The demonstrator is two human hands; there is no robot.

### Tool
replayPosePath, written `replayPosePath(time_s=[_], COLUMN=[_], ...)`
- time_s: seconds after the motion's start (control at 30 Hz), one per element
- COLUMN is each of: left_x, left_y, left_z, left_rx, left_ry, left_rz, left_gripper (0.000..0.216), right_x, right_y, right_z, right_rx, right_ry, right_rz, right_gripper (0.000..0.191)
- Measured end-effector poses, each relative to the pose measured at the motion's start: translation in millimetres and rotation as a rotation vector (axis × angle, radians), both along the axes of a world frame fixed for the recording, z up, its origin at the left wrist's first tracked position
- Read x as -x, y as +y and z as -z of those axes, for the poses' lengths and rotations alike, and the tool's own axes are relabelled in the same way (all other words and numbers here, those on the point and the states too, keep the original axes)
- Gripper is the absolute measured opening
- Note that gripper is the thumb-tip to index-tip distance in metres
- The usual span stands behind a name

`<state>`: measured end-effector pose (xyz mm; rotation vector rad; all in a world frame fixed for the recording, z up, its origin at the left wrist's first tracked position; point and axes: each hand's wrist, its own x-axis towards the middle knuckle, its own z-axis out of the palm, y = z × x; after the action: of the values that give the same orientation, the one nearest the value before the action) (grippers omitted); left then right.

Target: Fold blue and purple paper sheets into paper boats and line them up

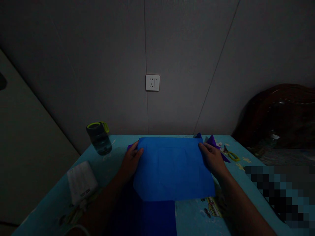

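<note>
A bright blue sheet of paper [173,170] with faint creases is held up over the table by its two sides. My left hand [131,160] pinches its left edge near the upper corner, thumb in front and fingers behind. On the opposite edge my right hand [213,157] grips it the same way, thumb on the front. Below and to the left lies a darker blue sheet [158,218], partly covered by the held one. Purple folded paper [212,141] pokes out behind my right hand.
A dark water bottle [100,139] with a yellow-green rim stands at the back left. A white packet [82,182] lies left of my arm. Yellow-handled scissors [232,156] rest on the right of the light-blue tablecloth [246,183]. A wall socket [153,82] is behind.
</note>
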<state>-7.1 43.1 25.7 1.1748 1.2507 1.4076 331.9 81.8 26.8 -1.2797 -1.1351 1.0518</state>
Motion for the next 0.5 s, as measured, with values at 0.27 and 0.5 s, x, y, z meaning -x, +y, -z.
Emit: replayPosePath(time_s=[0.27,0.5], left_x=[4,8], left_y=[4,-19], left_z=[-10.6,-25.3], left_rx=[-0.087,-0.014], left_ry=[-0.209,-0.225], left_rz=[-0.228,-0.335], left_gripper=[0.054,0.058], right_x=[12,46], right_y=[-14,-32], right_z=[-2.8,-4.2], right_rx=[0.102,0.153], right_ry=[0.298,0.088], right_rz=[-0.567,-0.667], right_gripper=[0.07,0.083])
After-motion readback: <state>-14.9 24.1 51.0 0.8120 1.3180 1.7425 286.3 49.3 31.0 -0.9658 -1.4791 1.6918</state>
